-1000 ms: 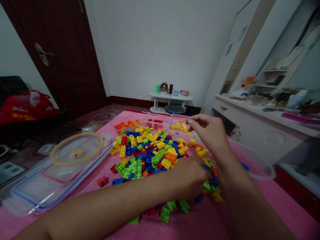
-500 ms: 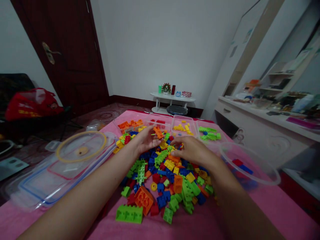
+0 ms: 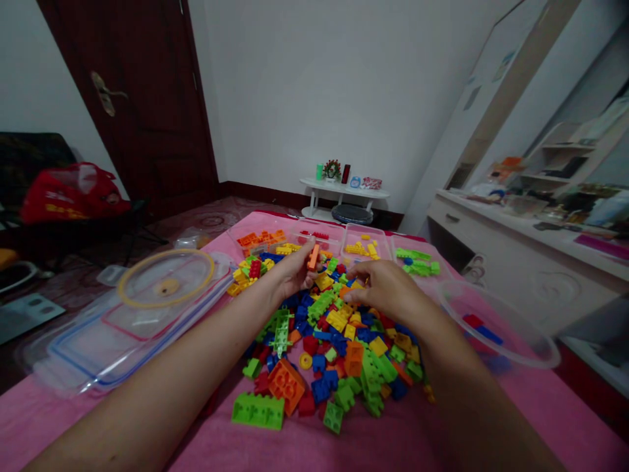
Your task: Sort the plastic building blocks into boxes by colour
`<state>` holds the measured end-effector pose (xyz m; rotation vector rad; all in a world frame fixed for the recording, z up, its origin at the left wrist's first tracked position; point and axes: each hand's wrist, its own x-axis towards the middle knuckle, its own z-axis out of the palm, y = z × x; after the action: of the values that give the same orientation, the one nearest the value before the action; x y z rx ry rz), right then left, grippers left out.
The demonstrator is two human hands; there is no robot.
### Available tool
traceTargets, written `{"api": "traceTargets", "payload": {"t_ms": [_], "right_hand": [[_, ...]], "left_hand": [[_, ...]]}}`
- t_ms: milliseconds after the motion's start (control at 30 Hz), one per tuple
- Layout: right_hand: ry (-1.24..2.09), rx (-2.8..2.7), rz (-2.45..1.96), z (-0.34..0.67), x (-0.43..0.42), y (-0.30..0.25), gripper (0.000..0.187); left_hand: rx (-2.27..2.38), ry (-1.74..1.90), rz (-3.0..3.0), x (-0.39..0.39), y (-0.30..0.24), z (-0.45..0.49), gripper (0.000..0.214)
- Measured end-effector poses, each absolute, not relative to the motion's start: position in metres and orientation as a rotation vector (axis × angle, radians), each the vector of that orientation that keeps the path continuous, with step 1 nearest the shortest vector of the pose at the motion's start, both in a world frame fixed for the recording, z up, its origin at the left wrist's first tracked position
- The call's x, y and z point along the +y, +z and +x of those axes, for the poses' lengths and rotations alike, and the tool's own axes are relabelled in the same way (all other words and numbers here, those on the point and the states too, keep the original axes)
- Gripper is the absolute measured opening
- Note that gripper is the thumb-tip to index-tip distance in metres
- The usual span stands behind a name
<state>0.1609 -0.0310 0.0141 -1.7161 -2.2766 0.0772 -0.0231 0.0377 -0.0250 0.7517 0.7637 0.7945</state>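
Observation:
A heap of coloured toy bricks (image 3: pixel 329 341) lies on a pink cloth (image 3: pixel 403 439). My left hand (image 3: pixel 295 272) is over the far side of the heap, fingers closed on a small orange brick (image 3: pixel 313 257) held upright. My right hand (image 3: pixel 381 292) rests palm down on the heap just to the right, its fingers curled onto the bricks; what they grip is hidden. Behind the heap stand clear tubs: one with orange bricks (image 3: pixel 259 239), one with red (image 3: pixel 314 235), one with yellow (image 3: pixel 363 248), and green bricks (image 3: pixel 417 262) further right.
Clear lids (image 3: pixel 142 308), one round with a yellow rim, lie stacked at the left. A round clear tub (image 3: pixel 496 324) with red and blue bricks sits at the right. Beyond are a dark door (image 3: pixel 147 98), a small white table (image 3: pixel 344 193) and a white dresser (image 3: pixel 521 255).
My left hand came off the near right of the heap, picked up an orange brick and raised it at the far side. My right hand dropped from the yellow tub onto the heap.

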Motion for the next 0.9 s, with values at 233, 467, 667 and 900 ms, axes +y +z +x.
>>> {"api": "traceTargets", "payload": {"t_ms": [233,467,667,900], "right_hand": [[0.042,-2.297,-1.819,0.157,-0.032,0.02,0.021],[0.161,-2.707,-1.769,0.141,-0.072,0.037,0.016],[-0.065,-2.772,-1.749,0.132,-0.07,0.017,0.016],[-0.043,-2.188,-1.722,0.153,-0.048,0.033,0.015]], "left_hand": [[0.783,0.867,0.796,0.035,-0.022,-0.022,0.042],[0.806,0.846,0.802,0.032,-0.018,-0.021,0.041],[0.816,0.814,0.808,0.03,-0.016,-0.023,0.038],[0.732,0.627,0.903,0.024,-0.02,-0.019,0.044]]}}
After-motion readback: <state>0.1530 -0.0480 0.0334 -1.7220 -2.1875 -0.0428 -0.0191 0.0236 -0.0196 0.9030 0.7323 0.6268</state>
